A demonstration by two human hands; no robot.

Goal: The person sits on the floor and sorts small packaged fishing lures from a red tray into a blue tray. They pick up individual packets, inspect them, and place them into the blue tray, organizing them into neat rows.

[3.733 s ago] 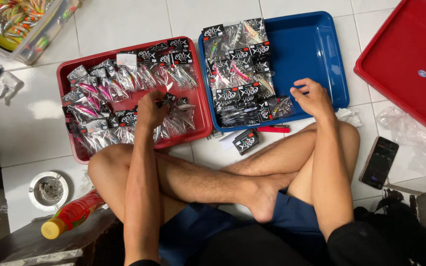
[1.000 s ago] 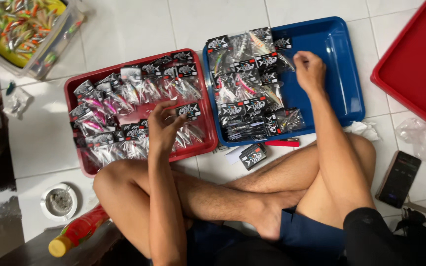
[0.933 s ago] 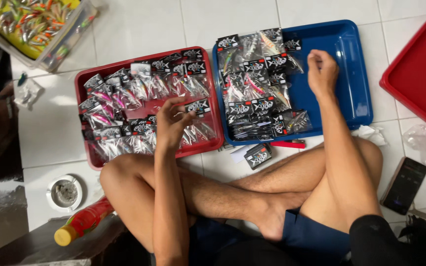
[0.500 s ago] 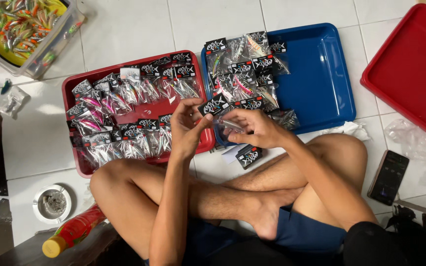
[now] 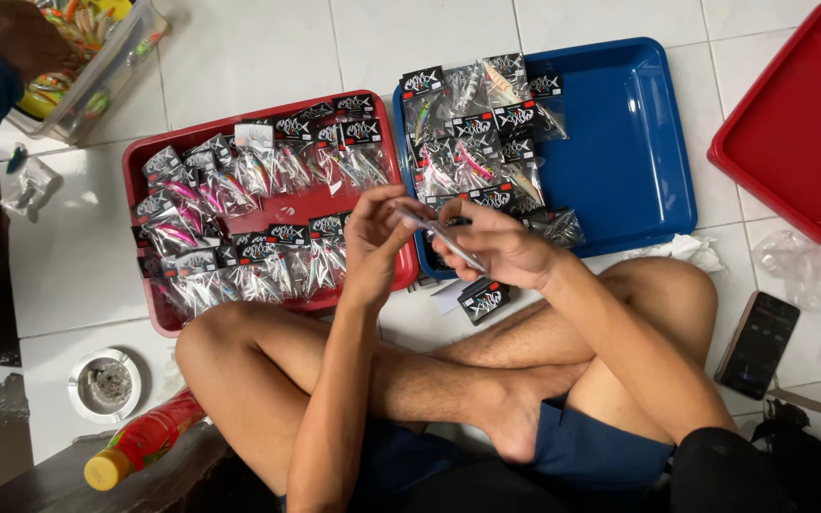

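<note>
Both hands (image 5: 448, 237) pinched on clear packet (image 5: 441, 239)

white tiled floor (image 5: 258, 47) | red tray (image 5: 140, 166) | blue tray (image 5: 639, 133) | phone (image 5: 757, 344) | bottle (image 5: 144, 442)

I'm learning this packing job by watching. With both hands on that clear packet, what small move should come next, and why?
Probably lay the packet down on a tray. Both the left hand and right hand pinch it between the red tray and blue tray, where like packets already lie in rows.
</note>
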